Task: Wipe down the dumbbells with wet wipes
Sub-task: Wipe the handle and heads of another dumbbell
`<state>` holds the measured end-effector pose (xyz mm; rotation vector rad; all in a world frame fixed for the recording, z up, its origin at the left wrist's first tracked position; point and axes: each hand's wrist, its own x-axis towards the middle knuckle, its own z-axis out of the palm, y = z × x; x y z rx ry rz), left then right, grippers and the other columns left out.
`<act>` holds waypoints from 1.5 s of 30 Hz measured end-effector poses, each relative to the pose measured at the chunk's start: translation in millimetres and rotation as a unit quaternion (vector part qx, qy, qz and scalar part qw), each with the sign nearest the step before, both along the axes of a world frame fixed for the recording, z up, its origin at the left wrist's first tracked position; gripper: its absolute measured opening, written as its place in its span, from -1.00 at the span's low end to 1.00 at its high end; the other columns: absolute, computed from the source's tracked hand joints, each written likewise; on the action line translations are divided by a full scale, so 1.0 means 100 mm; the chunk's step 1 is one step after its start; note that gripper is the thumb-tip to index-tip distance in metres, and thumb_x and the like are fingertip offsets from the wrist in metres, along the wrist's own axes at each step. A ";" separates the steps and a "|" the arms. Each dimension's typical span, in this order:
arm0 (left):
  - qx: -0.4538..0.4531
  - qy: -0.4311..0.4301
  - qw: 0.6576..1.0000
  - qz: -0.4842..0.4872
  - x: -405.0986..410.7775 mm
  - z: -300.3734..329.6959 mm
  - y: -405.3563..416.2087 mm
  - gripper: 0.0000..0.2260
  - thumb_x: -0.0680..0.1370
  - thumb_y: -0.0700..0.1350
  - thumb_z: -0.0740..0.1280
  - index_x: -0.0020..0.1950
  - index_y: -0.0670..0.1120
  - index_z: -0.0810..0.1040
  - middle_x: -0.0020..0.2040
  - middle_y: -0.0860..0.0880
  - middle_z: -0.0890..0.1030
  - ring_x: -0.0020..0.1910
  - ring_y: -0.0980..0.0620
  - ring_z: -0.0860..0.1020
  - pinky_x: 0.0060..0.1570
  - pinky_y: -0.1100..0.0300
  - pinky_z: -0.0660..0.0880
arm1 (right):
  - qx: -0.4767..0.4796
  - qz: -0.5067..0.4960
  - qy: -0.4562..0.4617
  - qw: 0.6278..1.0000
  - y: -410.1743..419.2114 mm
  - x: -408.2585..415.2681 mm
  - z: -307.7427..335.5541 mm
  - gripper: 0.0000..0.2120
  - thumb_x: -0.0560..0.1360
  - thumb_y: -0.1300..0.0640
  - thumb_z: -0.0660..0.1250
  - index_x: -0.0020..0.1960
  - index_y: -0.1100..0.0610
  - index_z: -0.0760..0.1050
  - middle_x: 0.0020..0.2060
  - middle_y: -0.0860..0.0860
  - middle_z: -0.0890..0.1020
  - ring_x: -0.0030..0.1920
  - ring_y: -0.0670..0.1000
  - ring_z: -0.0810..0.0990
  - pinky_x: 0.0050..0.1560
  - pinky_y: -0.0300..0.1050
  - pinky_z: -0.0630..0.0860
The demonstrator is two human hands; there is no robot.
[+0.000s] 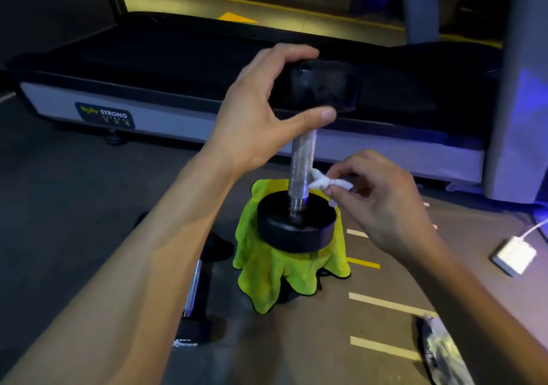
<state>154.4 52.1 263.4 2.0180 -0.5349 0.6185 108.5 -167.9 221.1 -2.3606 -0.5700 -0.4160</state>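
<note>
I see the dumbbell [302, 165] standing on end, its long axis near vertical with a slight lean — one black head down, the other up toward the treadmill [178, 117] behind it; the lower head sits on a yellow-green cloth [272, 275] draped over something dark on the floor, which I cannot make out. My left hand [261, 111] grips the upper head, fingers curled over its top and thumb pressed beneath its rim; my right hand [382, 203] pinches a crumpled white wet wipe [323, 183] between thumb and fingertips, and the wipe touches the right side of the knurled metal handle, just above the lower head. A second dumbbell [195, 292] lies flat on the floor to the left of the cloth, its chrome bar running roughly toward and away from me — partly hidden by my left forearm. At the lower right lies a dark packet [439, 352], its print too blurred to read; farther right a white box with a cable [514, 255] rests on the floor.
</note>
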 end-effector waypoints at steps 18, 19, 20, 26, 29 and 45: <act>-0.023 -0.007 1.000 0.013 0.02 -0.03 -0.09 -0.48 0.51 0.16 0.51 0.41 0.04 0.51 0.27 0.14 0.52 0.36 0.05 0.49 0.38 0.04 0.44 | -0.284 -0.104 0.114 0.946 0.75 -0.22 0.37 -0.81 0.53 0.18 0.35 0.11 -0.03 0.57 -0.19 0.00 0.45 -0.11 0.17 0.47 -0.12 -0.04 0.41; -0.020 -0.011 1.000 0.014 0.02 -0.03 -0.08 -0.48 0.52 0.16 0.51 0.42 0.03 0.51 0.27 0.14 0.52 0.36 0.05 0.49 0.39 0.04 0.44 | -0.304 -0.099 0.103 0.942 0.83 -0.26 0.38 -0.85 0.55 0.20 0.33 0.08 0.01 0.52 -0.27 -0.01 0.33 -0.15 0.17 0.40 -0.15 -0.03 0.35; -0.017 -0.013 1.000 0.014 0.01 -0.03 -0.09 -0.48 0.52 0.16 0.51 0.42 0.03 0.51 0.27 0.13 0.52 0.35 0.06 0.49 0.39 0.04 0.43 | -0.314 -0.093 0.095 0.940 0.89 -0.27 0.39 -0.90 0.56 0.21 0.31 0.00 0.03 0.46 -0.31 -0.01 0.24 -0.17 0.18 0.39 -0.16 -0.03 0.32; 0.006 -0.015 1.000 0.011 0.00 -0.01 -0.09 -0.46 0.52 0.18 0.50 0.43 0.02 0.50 0.29 0.10 0.52 0.35 0.04 0.50 0.37 0.00 0.45 | -0.274 -0.061 0.099 0.955 0.97 -0.13 0.27 -0.84 0.59 0.21 0.31 0.15 0.06 0.52 -0.28 0.02 0.27 -0.14 0.21 0.42 -0.15 -0.03 0.34; -0.004 -0.018 1.000 0.014 0.00 -0.02 -0.03 -0.48 0.52 0.18 0.50 0.42 0.03 0.50 0.27 0.10 0.53 0.32 0.05 0.51 0.36 -0.01 0.46 | -0.252 -0.028 0.114 0.961 0.61 -0.13 0.20 -0.93 0.53 0.11 0.40 -0.07 -0.06 0.60 -0.26 0.00 0.55 -0.16 0.17 0.53 -0.19 -0.07 0.35; -0.022 -0.017 1.000 0.010 0.01 -0.03 -0.08 -0.48 0.51 0.16 0.53 0.40 0.03 0.52 0.26 0.09 0.55 0.30 0.04 0.54 0.34 0.00 0.48 | -0.223 0.009 0.020 0.975 0.76 -0.14 0.03 -0.80 0.53 0.17 0.35 0.06 -0.08 0.62 -0.10 -0.06 0.60 -0.13 0.17 0.55 -0.20 -0.03 0.43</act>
